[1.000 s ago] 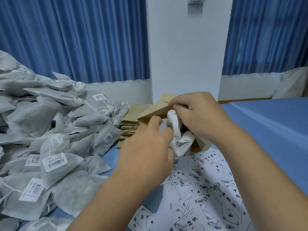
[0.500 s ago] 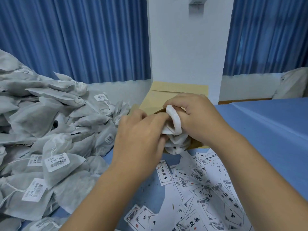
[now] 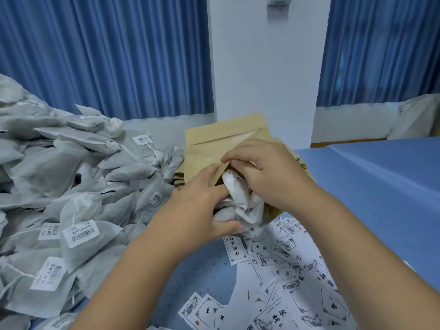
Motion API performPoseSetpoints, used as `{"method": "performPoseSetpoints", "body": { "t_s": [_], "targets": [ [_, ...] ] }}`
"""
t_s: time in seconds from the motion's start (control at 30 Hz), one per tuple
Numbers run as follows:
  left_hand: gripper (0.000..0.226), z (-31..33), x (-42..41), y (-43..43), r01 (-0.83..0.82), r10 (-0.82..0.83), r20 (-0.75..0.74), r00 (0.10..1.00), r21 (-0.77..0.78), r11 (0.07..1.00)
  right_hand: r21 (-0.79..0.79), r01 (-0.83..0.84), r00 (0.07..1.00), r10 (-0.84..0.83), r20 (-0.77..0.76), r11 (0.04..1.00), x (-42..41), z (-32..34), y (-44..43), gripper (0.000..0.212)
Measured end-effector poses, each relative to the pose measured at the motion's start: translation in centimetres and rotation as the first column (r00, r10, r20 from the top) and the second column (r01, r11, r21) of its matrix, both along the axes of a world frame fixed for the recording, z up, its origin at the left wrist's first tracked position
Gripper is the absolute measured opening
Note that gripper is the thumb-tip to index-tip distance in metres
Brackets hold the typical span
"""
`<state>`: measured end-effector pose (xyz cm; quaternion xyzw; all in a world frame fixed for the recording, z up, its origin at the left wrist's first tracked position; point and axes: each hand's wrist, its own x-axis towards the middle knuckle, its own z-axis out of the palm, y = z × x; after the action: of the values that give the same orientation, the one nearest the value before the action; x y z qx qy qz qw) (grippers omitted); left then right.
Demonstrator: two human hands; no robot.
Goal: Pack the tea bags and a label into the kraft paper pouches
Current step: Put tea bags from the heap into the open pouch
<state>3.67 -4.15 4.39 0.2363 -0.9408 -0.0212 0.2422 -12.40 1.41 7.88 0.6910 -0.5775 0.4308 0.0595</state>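
Note:
A kraft paper pouch (image 3: 221, 141) stands tilted up in the middle of the blue table, its mouth towards me. A bunch of white tea bags (image 3: 240, 201) sits half inside that mouth. My left hand (image 3: 200, 210) grips the bunch from the left and below. My right hand (image 3: 269, 177) pinches the pouch's upper lip just above the tea bags and holds the mouth apart. A big heap of grey-white tea bags (image 3: 59, 198) with barcode tags fills the left side. Printed labels (image 3: 285, 282) lie scattered in front of the pouch.
A stack of flat kraft pouches (image 3: 179, 179) lies behind my hands, mostly hidden by the raised pouch. The blue table (image 3: 381, 186) stretches off to the right. A white pillar and blue curtains stand behind.
The pouch has tipped up higher and faces me more. My right hand shifted from the tea bags to the pouch's lip, and my left hand pushed the bunch further into the mouth.

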Motion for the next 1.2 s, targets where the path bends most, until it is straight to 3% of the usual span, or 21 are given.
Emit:
{"method": "performPoseSetpoints", "body": {
  "t_s": [0.13,0.23,0.3,0.4,0.53,0.63,0.77,0.9,1.07,1.2],
  "targets": [
    [0.018,-0.3,-0.4,-0.6,-0.012,0.007,-0.123,0.992,-0.038,0.999,-0.004,-0.002,1.000,0.002,0.004,1.000,-0.1,-0.1,-0.1,0.021],
    [0.008,-0.2,-0.3,-0.8,-0.011,0.013,-0.289,0.957,0.011,1.000,0.015,-0.004,1.000,0.004,-0.014,1.000,0.0,0.0,0.2,0.020],
    [0.011,-0.2,0.0,-1.1,-0.088,0.103,-0.346,0.933,0.059,0.994,0.104,-0.034,0.997,0.041,-0.067,0.994,0.0,0.4,0.7,0.033],
    [0.012,-0.4,0.1,-1.5,-0.172,0.208,-0.320,0.924,0.138,0.975,0.253,-0.061,0.963,0.123,-0.238,0.966,0.7,0.4,1.7,0.072],
    [0.007,-0.2,0.0,-1.5,-0.183,0.225,-0.304,0.926,0.160,0.970,0.119,0.121,0.833,-0.036,-0.552,0.986,1.7,-1.3,2.2,0.086],
    [0.008,0.0,-0.1,-1.4,-0.146,0.196,-0.294,0.936,0.185,0.972,0.190,0.216,0.794,-0.059,-0.605,0.958,0.5,-2.0,2.5,0.093],
    [0.004,-0.1,-0.3,-1.3,-0.132,0.192,-0.276,0.942,0.224,0.966,0.270,0.222,0.755,0.010,-0.656,0.937,-0.3,-2.4,2.6,0.111],
    [0.004,0.2,-0.1,-1.4,-0.115,0.184,-0.258,0.948,0.260,0.959,0.220,0.250,0.699,-0.019,-0.715,0.943,-0.2,-1.6,2.6,0.097],
    [0.006,0.6,-0.1,-0.7,-0.050,0.120,-0.204,0.971,0.320,0.946,0.180,0.243,0.734,-0.060,-0.676,0.953,0.3,-0.4,2.6,0.056],
    [0.027,1.4,0.5,0.0,0.112,0.017,-0.232,0.973,0.534,0.838,0.156,0.234,0.727,-0.066,-0.684,0.960,0.3,-0.1,2.4,0.043]
  ]
}}
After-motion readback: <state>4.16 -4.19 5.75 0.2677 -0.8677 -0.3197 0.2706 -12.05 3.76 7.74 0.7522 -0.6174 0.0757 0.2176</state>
